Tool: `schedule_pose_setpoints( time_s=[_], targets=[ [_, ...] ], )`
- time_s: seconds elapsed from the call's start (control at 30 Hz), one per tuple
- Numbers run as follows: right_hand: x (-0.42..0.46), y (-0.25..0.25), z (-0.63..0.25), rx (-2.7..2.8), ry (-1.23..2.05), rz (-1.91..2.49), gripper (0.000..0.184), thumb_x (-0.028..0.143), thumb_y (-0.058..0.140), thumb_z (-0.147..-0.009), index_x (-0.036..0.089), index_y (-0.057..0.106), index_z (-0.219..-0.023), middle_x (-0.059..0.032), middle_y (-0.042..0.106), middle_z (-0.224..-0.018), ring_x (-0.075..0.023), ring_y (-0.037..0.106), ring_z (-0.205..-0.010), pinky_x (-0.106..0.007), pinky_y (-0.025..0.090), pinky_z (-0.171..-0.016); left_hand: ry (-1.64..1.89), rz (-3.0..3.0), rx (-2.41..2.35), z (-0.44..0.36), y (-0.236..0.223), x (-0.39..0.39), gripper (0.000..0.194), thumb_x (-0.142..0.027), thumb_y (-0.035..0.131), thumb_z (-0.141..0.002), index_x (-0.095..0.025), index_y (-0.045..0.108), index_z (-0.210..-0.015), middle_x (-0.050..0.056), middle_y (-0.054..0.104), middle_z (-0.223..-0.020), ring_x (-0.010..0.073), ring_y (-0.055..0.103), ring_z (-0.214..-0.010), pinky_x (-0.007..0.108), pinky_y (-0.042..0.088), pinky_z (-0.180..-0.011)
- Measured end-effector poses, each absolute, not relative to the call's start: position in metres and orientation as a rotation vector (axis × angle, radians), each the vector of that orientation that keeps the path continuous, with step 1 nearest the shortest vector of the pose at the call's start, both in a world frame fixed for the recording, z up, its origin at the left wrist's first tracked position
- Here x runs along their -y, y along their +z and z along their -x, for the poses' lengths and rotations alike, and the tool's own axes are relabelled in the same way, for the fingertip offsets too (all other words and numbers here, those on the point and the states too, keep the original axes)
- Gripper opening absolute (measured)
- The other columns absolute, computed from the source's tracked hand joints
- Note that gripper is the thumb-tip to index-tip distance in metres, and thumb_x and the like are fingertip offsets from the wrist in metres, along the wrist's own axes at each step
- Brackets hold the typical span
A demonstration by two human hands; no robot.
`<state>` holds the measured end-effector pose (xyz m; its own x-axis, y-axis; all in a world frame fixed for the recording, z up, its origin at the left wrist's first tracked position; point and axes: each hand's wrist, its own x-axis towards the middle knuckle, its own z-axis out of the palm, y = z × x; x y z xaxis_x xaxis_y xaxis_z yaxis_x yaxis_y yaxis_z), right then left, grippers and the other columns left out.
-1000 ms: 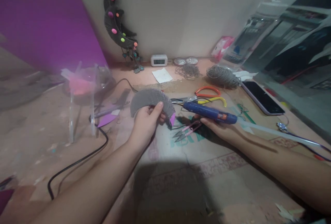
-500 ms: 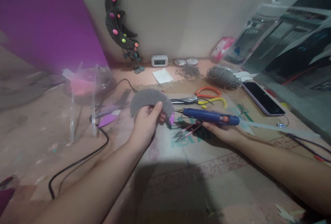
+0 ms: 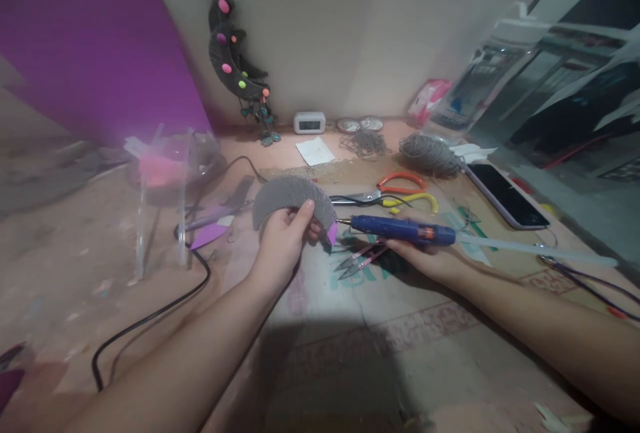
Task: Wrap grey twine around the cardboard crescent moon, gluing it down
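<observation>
My left hand (image 3: 284, 243) grips a grey crescent wrapped in yarn (image 3: 291, 195) from below, thumb on its front; a bit of purple shows at the crescent's right tip. My right hand (image 3: 425, 257) is closed on a blue glue gun (image 3: 403, 229), held level with its nozzle pointing left, just short of that purple tip. A clear glue stick (image 3: 537, 249) juts from the gun's back. Pink thread snips (image 3: 361, 259) lie on the mat under the gun.
Orange-and-yellow scissors (image 3: 393, 191), a grey yarn bundle (image 3: 430, 153), a phone (image 3: 507, 195), a small clock (image 3: 309, 123), a dark decorated crescent (image 3: 233, 66) on the wall, a purple board (image 3: 90, 59), a clear stand (image 3: 165, 179) and a black cable (image 3: 150, 316) surround the cardboard mat (image 3: 380, 299).
The glue gun has moved left, bringing its nozzle close to the crescent's right tip. My left hand and the crescent have barely shifted.
</observation>
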<state>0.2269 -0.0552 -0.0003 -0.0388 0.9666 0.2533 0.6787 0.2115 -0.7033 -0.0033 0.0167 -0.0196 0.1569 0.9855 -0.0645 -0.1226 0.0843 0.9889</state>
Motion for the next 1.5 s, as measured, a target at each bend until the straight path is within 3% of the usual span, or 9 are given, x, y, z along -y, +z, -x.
schedule_pose_setpoints(
  time_s=[1.03,1.17,1.33,1.5],
  targets=[
    [0.047,-0.009,-0.23,1.798,0.52,1.573,0.026,0.051,0.064,-0.082,0.025,0.061,-0.077,-0.0053,0.066,-0.073,-0.0268,0.067,-0.071,-0.041,0.055,-0.064,1.102,-1.106,-1.009,0.005,-0.021,-0.017,0.04,-0.05,0.066,-0.079,-0.013,0.062,-0.064,0.003,0.062,-0.056,0.0123,0.056,-0.052,0.024,0.043,-0.055],
    [0.044,-0.006,-0.229,1.684,0.501,1.558,0.022,0.047,0.062,-0.083,0.025,0.065,-0.086,-0.0066,0.071,-0.086,-0.0282,0.07,-0.084,-0.04,0.058,-0.074,1.106,-1.098,-1.018,0.004,-0.02,-0.017,0.04,-0.05,0.067,-0.078,-0.013,0.062,-0.063,0.003,0.062,-0.055,0.0125,0.056,-0.051,0.024,0.043,-0.054],
    [0.046,0.012,-0.228,1.612,0.426,1.681,0.034,0.049,0.052,-0.089,0.023,0.065,-0.072,-0.0047,0.069,-0.075,-0.0257,0.068,-0.08,-0.04,0.056,-0.077,1.105,-1.109,-1.028,0.002,-0.017,-0.016,0.043,-0.052,0.065,-0.078,-0.013,0.061,-0.061,0.003,0.061,-0.053,0.0125,0.055,-0.049,0.024,0.043,-0.052],
    [0.053,0.027,-0.224,1.657,0.473,1.503,0.027,0.044,0.048,-0.094,0.024,0.067,-0.096,-0.0038,0.071,-0.1,-0.0228,0.065,-0.102,-0.038,0.05,-0.096,1.092,-1.128,-1.039,0.001,-0.016,-0.016,0.044,-0.054,0.065,-0.076,-0.013,0.061,-0.059,0.003,0.061,-0.052,0.0126,0.055,-0.048,0.023,0.043,-0.051]
  ],
)
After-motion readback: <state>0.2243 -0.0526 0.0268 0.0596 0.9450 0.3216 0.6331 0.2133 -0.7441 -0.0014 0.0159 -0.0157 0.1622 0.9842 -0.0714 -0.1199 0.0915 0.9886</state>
